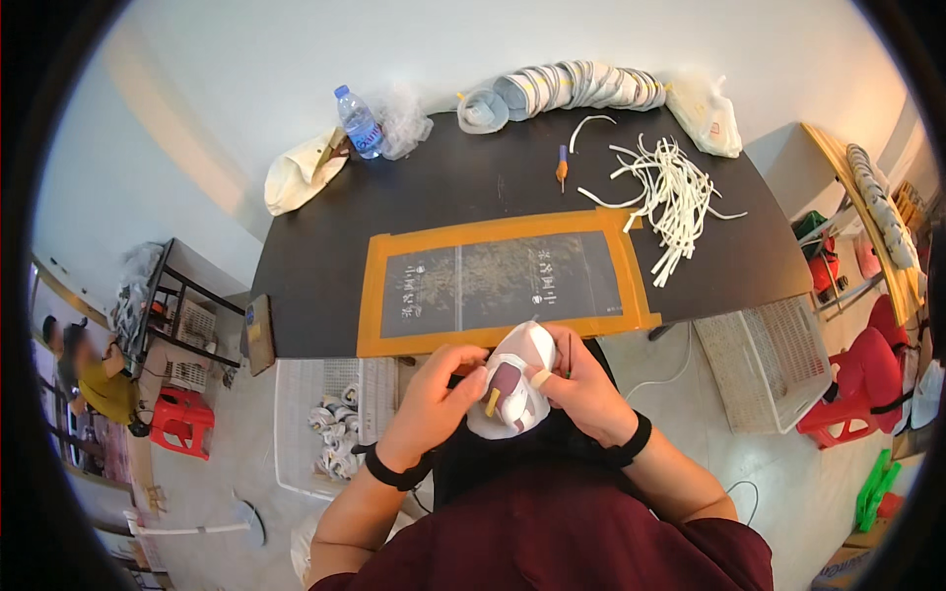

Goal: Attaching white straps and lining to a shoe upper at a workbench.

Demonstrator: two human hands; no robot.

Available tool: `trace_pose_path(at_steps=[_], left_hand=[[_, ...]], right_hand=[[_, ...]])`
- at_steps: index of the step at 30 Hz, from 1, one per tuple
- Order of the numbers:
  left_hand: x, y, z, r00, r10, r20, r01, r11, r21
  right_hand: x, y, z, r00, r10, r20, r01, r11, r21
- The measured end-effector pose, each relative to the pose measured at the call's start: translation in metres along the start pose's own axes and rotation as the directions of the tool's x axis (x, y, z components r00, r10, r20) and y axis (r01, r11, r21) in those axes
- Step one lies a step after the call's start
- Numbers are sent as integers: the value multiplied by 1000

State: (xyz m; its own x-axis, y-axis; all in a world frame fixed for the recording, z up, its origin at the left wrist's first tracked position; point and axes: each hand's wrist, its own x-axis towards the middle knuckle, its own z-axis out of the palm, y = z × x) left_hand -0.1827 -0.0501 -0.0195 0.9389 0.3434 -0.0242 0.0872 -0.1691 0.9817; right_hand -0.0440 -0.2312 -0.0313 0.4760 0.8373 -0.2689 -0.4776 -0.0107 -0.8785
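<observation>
Between my hands, just off the table's front edge, is a white, rounded, cap-like fabric piece (528,343) with a maroon patch and a yellow strip on it. My right hand (588,392) is closed on its right side, with the thumb pressed on the white cloth. Curled at its left edge, my left hand (440,395) has its thumb and fingers against the piece; the fingertips are partly hidden. Beyond it a clear plastic sheet (505,281) is fixed to the dark table (473,182) with orange tape.
White cords (675,192) lie heaped at the right, near a blue-and-orange-handled tool (562,169). Along the back stand a nested stack of white-and-grey pieces (581,87), a plastic bag (707,116), a water bottle (361,126) and a cream cloth item (299,177). Crates (754,369) flank me.
</observation>
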Motion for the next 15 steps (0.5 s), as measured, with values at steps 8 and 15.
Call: trace_pose_path(at_steps=[8,15], left_hand=[[-9,-47,9,980,-196,42,193,871,-452],[-15,-40,13,979,-200,-50,142,832,-537]], right_hand=[[-9,11,-1,987,-143,77,153,977,-146],[-17,5,6,979,-155,134,198,542,-817]])
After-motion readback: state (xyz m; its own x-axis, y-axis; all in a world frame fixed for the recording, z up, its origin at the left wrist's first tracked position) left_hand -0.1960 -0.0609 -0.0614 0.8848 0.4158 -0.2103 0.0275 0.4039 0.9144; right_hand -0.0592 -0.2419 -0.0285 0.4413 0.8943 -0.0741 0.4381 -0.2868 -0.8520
